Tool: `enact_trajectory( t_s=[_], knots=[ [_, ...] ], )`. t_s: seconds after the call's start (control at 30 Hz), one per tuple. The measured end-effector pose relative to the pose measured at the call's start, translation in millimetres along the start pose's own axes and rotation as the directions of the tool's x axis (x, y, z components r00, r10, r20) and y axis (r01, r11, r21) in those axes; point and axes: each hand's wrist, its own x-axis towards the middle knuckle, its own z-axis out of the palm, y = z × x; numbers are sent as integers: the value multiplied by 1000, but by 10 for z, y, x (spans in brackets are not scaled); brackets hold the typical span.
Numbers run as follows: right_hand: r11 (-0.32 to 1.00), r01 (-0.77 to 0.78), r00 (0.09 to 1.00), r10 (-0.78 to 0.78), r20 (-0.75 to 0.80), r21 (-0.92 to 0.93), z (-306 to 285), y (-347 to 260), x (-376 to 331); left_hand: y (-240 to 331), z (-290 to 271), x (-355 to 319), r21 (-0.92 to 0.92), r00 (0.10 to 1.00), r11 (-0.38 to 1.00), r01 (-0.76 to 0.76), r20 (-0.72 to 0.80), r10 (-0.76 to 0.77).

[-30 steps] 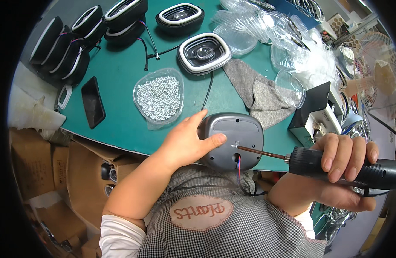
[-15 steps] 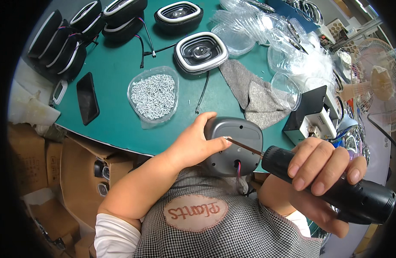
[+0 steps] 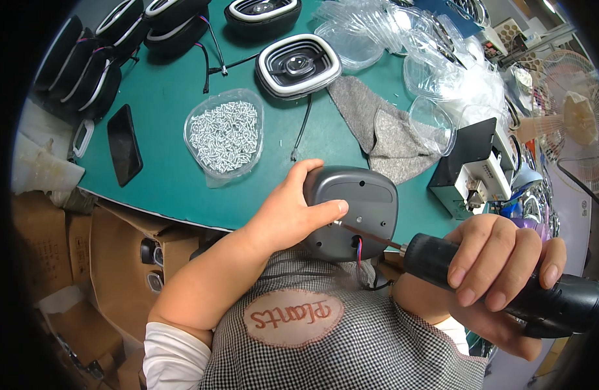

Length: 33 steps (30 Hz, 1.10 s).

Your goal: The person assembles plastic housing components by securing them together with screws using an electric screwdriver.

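My left hand (image 3: 298,209) grips a dark grey rounded housing (image 3: 371,195) by its left side, thumb lying on the flat back face. Several screw holes dot this face, and red and blue wires come out of a hole at its lower edge. In my right hand (image 3: 501,266) is a black electric screwdriver (image 3: 436,260), fingers wrapped round its body. Its long thin bit (image 3: 380,239) points left across the housing, and the tip is close to my left thumb, near a small shiny screw. Whether the tip sits in that screw, I cannot tell.
Beyond my left hand stands a clear tub of small screws (image 3: 224,136). A white-rimmed black unit (image 3: 298,66), a grey cloth (image 3: 397,140) and clear plastic covers (image 3: 436,71) lie farther back. At left are a black phone-like slab (image 3: 124,146) and stacked units (image 3: 85,71).
The screwdriver has shifted slightly right and down, and its bit tip has dropped lower on the housing. My left thumb stays on the back face. The whole view has shifted a little.
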Motion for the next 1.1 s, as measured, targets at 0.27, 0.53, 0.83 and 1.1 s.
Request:
enact_trajectory(
  t_s=[0.27,0.53,0.83,1.1],
  knots=[
    [981,-155,970,128,207,120,-15,79,-54,27,-5,10,-17,1000,999,28,-9,-29],
    [962,-242,949,207,237,127,100,92,-156,28,-3,8,3,999,999,39,-13,-39],
    [962,-256,917,211,339,95,185,137,-90,101,23,-3,35,998,998,50,-47,-48],
    [943,-317,880,253,402,102,244,464,-267,70,12,-22,44,999,998,53,-9,-53]
  ],
)
